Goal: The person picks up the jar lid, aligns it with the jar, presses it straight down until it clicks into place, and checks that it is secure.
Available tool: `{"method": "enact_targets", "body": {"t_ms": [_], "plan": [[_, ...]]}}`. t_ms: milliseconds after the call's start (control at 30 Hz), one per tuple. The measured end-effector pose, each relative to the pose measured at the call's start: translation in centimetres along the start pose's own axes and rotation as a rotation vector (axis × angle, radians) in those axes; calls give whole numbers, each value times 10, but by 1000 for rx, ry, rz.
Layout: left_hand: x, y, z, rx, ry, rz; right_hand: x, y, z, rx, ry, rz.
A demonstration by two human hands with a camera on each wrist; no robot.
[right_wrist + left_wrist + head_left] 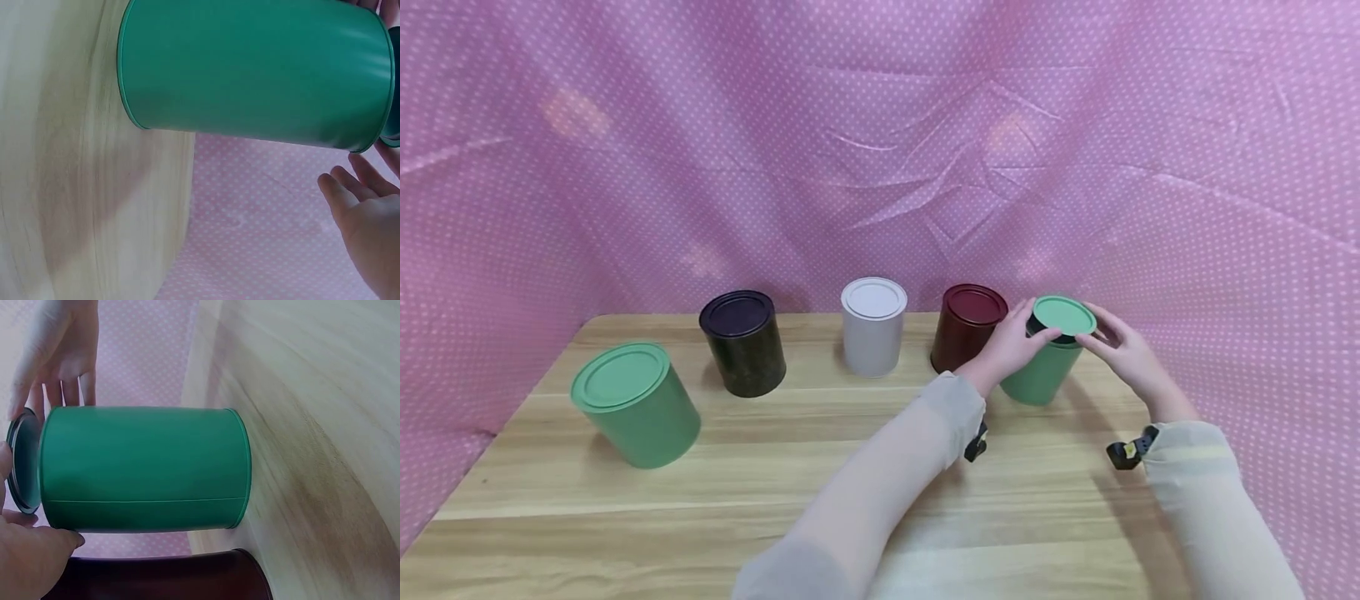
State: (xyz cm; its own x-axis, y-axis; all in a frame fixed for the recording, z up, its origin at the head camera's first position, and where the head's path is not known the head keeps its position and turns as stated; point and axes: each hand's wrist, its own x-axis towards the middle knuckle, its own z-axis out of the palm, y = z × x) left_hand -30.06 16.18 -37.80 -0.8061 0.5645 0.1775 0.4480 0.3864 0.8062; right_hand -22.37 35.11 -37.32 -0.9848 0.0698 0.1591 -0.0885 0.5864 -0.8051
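Note:
A green lid [1064,315] is raised and tilted above the green can [1036,377] at the right, with a dark gap between them. My left hand [1009,342] holds the lid's left edge, thumb at the front and fingers down by the can's rim. On the other side, my right hand [1126,357] holds the lid's right edge, its thumb on the near rim. The left wrist view shows the lid [24,461] edge-on beside the can's open top, the can [144,465] standing on the table. What is inside the can is hidden.
A dark red can [973,321] stands just left of the green one. Further left are a white can [874,333], a black can [745,350] and another green can [643,412], all lidded. Pink dotted cloth [880,150] hangs behind the wooden table [700,533].

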Motion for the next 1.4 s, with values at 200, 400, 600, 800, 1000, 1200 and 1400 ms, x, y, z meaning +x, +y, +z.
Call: {"method": "enact_targets", "body": {"t_ms": [200,400,600,800,1000,1200,1400], "plan": [[4,-1,5,5,29,-31,4,7,-1,-18,-19,21],[6,-2,9,33,52,-25,7,14,-2,-17,-45,26],[4,-3,14,56,39,-25,5,16,-3,0,-71,57],[4,-5,13,46,51,-9,6,14,-5,3,-97,81],[1,-8,14,61,41,3,6,16,-6,-4,-123,63],[-1,-11,16,120,17,35,4,17,-9,-8,-149,35],[0,-14,10,173,19,55,7,15,-12,-59,-163,69]]}}
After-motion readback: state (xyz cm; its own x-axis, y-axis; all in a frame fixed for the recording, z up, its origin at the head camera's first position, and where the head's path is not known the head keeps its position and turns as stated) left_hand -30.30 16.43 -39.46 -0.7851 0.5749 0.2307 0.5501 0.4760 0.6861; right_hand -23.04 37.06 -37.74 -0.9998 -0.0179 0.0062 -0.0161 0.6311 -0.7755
